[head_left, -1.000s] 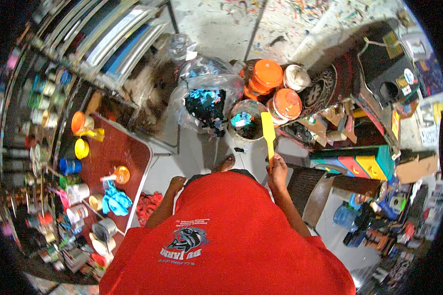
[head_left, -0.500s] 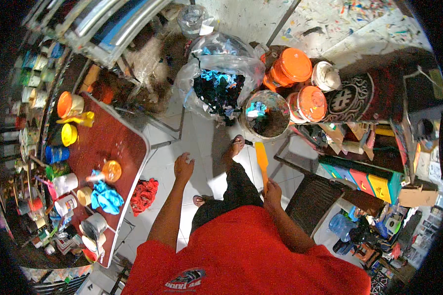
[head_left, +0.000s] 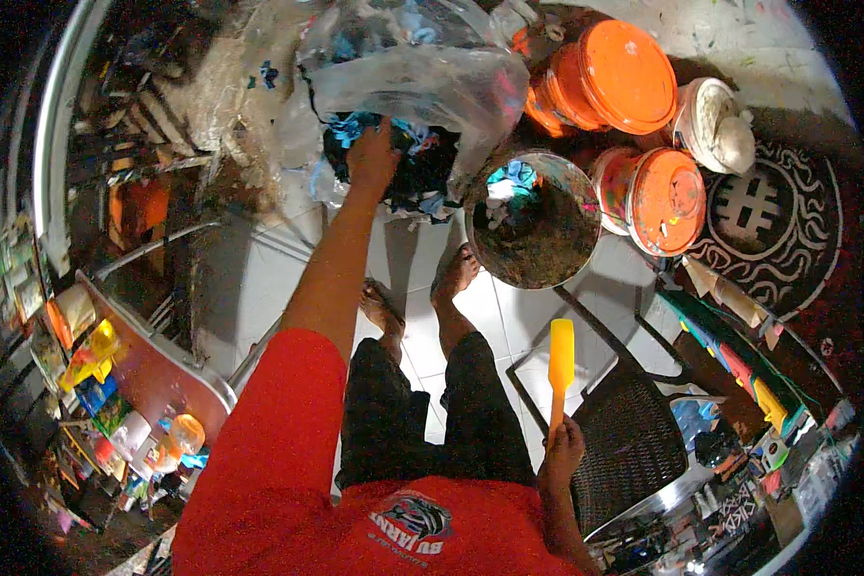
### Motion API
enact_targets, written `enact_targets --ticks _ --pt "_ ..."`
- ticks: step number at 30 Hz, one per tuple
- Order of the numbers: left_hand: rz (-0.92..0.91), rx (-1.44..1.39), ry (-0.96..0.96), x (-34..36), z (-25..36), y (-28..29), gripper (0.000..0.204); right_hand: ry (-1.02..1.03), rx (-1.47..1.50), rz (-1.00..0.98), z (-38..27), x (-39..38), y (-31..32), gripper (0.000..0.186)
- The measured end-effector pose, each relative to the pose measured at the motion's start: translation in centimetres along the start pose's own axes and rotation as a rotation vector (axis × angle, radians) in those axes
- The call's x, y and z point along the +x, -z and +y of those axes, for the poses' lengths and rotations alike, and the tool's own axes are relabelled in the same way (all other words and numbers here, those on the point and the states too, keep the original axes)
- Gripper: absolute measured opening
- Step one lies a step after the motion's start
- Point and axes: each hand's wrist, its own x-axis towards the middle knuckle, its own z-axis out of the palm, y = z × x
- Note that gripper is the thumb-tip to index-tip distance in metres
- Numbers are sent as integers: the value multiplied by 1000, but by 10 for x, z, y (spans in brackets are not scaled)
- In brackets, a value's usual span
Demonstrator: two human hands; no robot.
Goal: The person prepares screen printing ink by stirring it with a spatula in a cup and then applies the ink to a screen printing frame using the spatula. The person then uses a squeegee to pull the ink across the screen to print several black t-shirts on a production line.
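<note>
My left hand [head_left: 372, 158] reaches into the opening of a clear plastic bag [head_left: 403, 72] full of dark and bright blue scraps [head_left: 427, 168]; its fingertips are partly lost among them. My right hand [head_left: 564, 446], low on the right, is closed on the handle of a yellow flat-bladed spatula [head_left: 562, 355], blade pointing up. Just right of the bag stands a grimy round bucket [head_left: 533, 235] holding some teal and white scraps [head_left: 511, 180].
Orange-lidded buckets [head_left: 624, 77] and a white pail [head_left: 710, 125] stand at the upper right, beside a black emblem [head_left: 754, 216]. A dark woven chair [head_left: 624, 451] is by my right side. A cluttered red-brown table [head_left: 192, 360] and metal racks line the left.
My left arm has lifted from my side and stretched forward into the bag. The view has moved nearer the bag and buckets. The spatula stays in my right hand, held lower.
</note>
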Motion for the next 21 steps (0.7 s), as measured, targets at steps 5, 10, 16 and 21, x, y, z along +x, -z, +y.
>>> enact_targets --ticks 5,10,16,21 --pt "97 24 -119 33 -54 -52 34 -104 63 24 20 -12 -7 25" --pt "145 -28 -85 12 -46 -39 25 -133 80 29 39 -33 -16 24" --pt "198 -572 57 -58 -16 34 19 -121 202 -4 25 -56 -16 25" --pt "122 -897 150 -130 88 164 21 -72 231 1 13 -79 7 24"
